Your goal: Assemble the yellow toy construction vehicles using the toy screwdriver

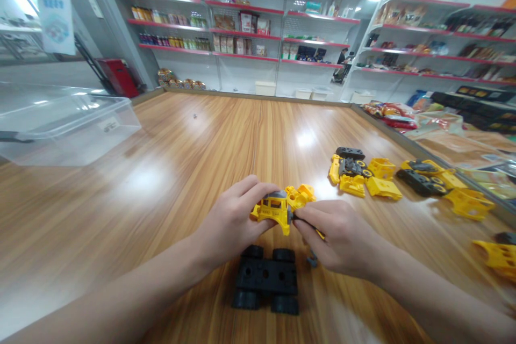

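Note:
My left hand (231,220) is closed around a yellow toy truck cab (276,208), held just above the wooden table (161,172). My right hand (336,234) pinches a thin dark tool, maybe a small screwdriver, whose tip meets the cab's right side. Directly below my hands a black wheeled chassis (266,285) lies on the table. A small grey piece (312,260) sits beside it, under my right hand.
Several yellow and black toy truck parts (365,174) lie scattered at the right, more (500,258) near the right edge. A clear plastic bin (60,123) stands at the far left. Store shelves (242,27) with goods line the back wall.

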The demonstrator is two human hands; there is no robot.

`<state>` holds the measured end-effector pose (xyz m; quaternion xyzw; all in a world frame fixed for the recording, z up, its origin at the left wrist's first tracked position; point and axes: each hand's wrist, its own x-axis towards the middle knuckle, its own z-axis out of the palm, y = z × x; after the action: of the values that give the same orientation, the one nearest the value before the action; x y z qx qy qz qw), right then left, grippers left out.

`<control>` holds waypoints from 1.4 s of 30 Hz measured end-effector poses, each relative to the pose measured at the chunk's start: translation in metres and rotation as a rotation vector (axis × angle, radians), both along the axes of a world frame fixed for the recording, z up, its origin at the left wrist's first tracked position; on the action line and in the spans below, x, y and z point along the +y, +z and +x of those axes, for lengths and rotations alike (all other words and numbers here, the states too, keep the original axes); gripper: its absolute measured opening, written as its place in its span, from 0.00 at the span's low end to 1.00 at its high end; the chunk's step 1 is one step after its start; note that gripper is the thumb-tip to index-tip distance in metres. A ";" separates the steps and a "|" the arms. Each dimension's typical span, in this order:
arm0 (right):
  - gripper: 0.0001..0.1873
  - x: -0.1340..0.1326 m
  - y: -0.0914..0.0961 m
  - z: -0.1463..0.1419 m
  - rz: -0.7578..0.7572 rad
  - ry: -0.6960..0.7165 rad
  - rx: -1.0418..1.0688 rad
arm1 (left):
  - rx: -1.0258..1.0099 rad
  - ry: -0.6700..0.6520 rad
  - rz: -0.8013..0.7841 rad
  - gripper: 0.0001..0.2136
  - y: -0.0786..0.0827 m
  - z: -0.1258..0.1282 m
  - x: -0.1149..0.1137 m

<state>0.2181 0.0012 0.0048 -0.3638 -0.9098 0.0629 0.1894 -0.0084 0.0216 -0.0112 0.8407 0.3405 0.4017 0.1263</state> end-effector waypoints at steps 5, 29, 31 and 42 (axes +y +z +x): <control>0.12 -0.001 -0.001 -0.001 -0.045 -0.011 0.022 | 0.003 -0.014 0.028 0.15 0.000 -0.001 0.000; 0.17 -0.004 0.008 -0.007 -0.565 -0.125 0.334 | -0.012 0.008 0.156 0.16 0.001 -0.003 -0.001; 0.17 -0.003 0.008 -0.007 -0.602 -0.129 0.363 | -0.020 0.003 0.164 0.16 0.002 -0.003 -0.001; 0.16 -0.001 -0.001 -0.006 -0.559 -0.191 0.436 | -0.026 0.030 0.134 0.17 0.005 -0.002 -0.001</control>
<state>0.2122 0.0003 0.0037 -0.4627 -0.7578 0.3673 0.2770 -0.0108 0.0206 -0.0061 0.8367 0.3238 0.4363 0.0683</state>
